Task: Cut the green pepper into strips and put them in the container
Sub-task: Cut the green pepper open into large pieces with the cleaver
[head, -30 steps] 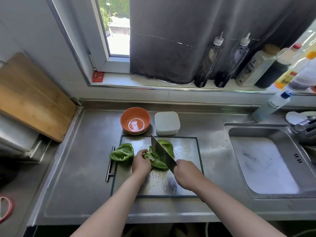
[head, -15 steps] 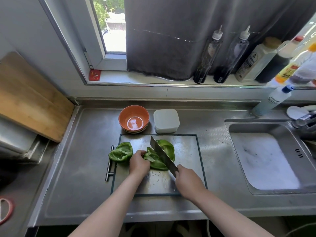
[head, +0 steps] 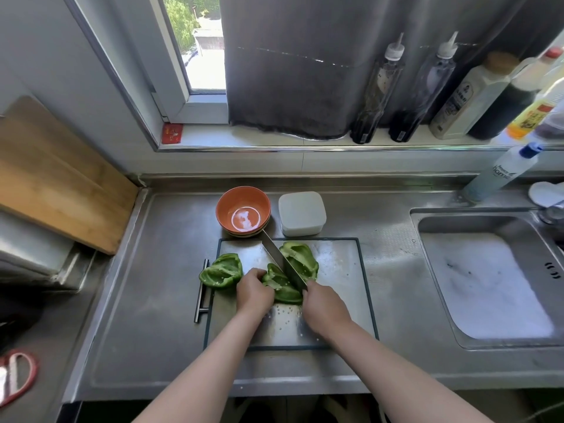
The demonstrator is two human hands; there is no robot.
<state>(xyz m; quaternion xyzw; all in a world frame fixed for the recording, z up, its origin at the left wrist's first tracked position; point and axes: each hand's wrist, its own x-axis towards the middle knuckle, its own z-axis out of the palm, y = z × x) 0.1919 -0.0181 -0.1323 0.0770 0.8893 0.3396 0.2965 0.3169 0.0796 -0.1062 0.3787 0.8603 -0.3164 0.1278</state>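
Where I am cutting: the steel cutting board (head: 341, 288) is lying flat on the stainless counter, and every place below is being given from it.
Right hand: my right hand (head: 326, 309) is closing tight round the cleaver's handle, over the board's middle; the handle is hiding inside my fist.
Cleaver: the cleaver (head: 280, 261) is running diagonally from my fist toward the board's far left corner, with its tip reaching just past the far edge.
Left hand: my left hand (head: 254, 290) is curling its fingers over the middle pepper piece (head: 282, 285) and holding it down, just left of the blade.
Right pepper piece: the right pepper piece (head: 302, 257) is lying open side up on the board's far half, just right of the blade.
Left pepper piece: the left pepper piece (head: 222, 270) is sitting across the board's left edge, partly hanging over the bar handle (head: 201, 291) fixed there.
Seeds: pale seeds (head: 287, 319) are lying scattered on the board's near half, between my wrists.
Container: the white square container (head: 301, 212) is waiting just beyond the board's far edge; no pepper is showing in it.
Orange bowl: the orange bowl (head: 225, 206) is standing beyond the board's far left corner, beside the container.
Sink: the sink (head: 473, 212) is lying well to the board's right.
Wooden board: a wooden board (head: 61, 178) is leaning well to the board's left.
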